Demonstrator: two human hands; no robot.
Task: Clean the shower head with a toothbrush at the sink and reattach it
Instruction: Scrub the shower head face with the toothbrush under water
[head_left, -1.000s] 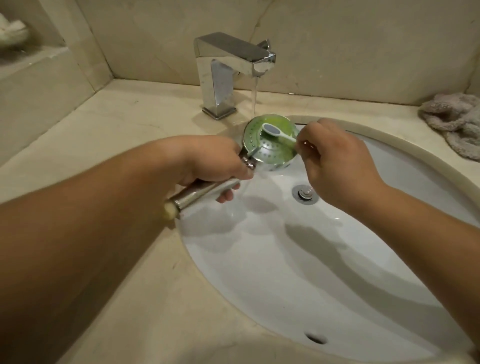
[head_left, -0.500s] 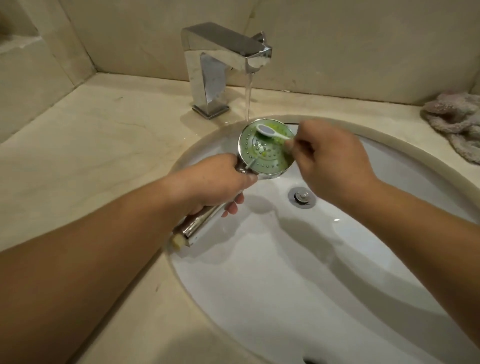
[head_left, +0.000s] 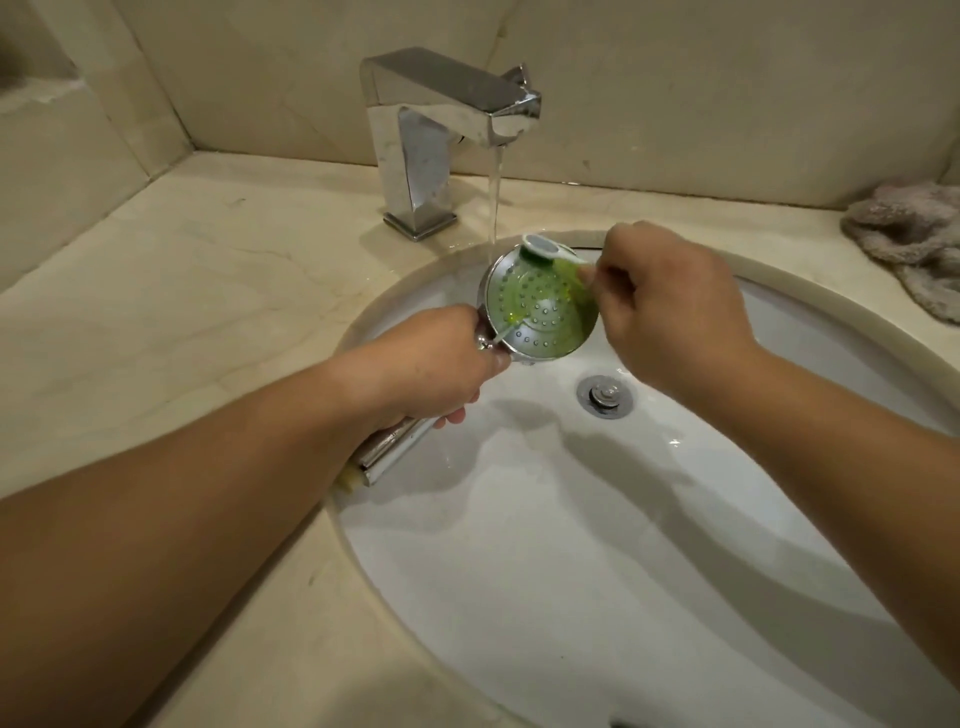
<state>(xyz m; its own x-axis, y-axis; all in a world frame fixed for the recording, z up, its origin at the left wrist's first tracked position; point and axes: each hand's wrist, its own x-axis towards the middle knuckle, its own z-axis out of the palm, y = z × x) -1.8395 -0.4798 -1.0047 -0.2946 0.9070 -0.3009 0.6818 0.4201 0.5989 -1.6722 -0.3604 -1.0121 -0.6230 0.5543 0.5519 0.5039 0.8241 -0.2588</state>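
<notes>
- We hold the shower head (head_left: 540, 306) over the far left of the sink (head_left: 571, 545), face up and tilted toward us, just beside the stream from the faucet (head_left: 441, 119).
- Left hand (head_left: 441, 364): fingers wrapped round the chrome handle just below the head; the handle's end pokes out near the sink rim.
- Right hand (head_left: 670, 306): fingers curled, pinching the white handle of the toothbrush (head_left: 545, 248); its head sits at the far edge of the face.
- The face is coated in green, which we take for soap; nozzle holes show through it.
- Step in hand, as we judge it: scrubbing the nozzle face.
- To do it well: short circular strokes, light pressure, so bristles work into each hole and do not skate over them.
- Work ring by ring, rim to centre; the near half looks less covered.
- Keep the left grip firm; wet chrome is likely slippery.
- Dip under the stream only to rinse, or the soap washes off early.
- A cloth (head_left: 914, 244) lies on the bench (head_left: 182, 312) at far right, handy for drying.
</notes>
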